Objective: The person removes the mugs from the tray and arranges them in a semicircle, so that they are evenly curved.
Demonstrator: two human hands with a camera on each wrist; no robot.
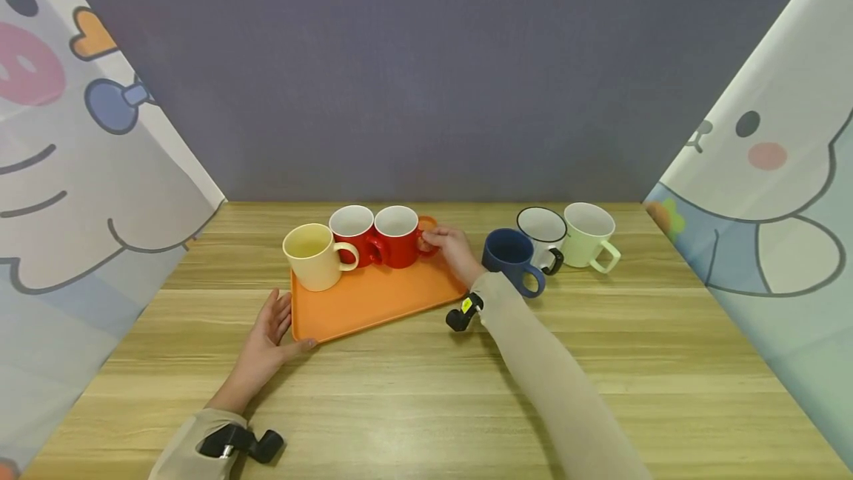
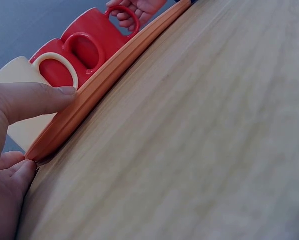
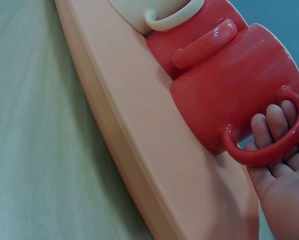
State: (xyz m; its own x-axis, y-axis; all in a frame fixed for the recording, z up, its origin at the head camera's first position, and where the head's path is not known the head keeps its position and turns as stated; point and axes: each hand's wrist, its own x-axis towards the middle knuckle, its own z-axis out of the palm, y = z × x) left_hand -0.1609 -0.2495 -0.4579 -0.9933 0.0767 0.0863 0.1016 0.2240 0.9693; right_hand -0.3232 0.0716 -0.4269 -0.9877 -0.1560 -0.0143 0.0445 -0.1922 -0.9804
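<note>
My right hand (image 1: 457, 250) holds the right-hand red mug (image 1: 398, 250) by its handle. In the right wrist view its fingers (image 3: 275, 122) pass through the handle loop. The mug stands on an orange tray (image 1: 373, 307), beside a second red mug (image 1: 357, 250). A pale yellow mug (image 1: 312, 271) sits at the tray's left end, its handle to the right. At the front left corner of the tray is my left hand (image 1: 263, 347), thumb straight along the front edge and fingers extended by the left side. In the left wrist view the fingertips (image 2: 23, 167) touch the corner.
On the wooden table (image 1: 426, 398) right of the tray stand a navy blue mug (image 1: 506, 254), a white mug with a black rim (image 1: 541, 232) and a pale green mug (image 1: 586, 237). A grey wall (image 1: 433, 80) rises behind, with cartoon-printed panels at both sides.
</note>
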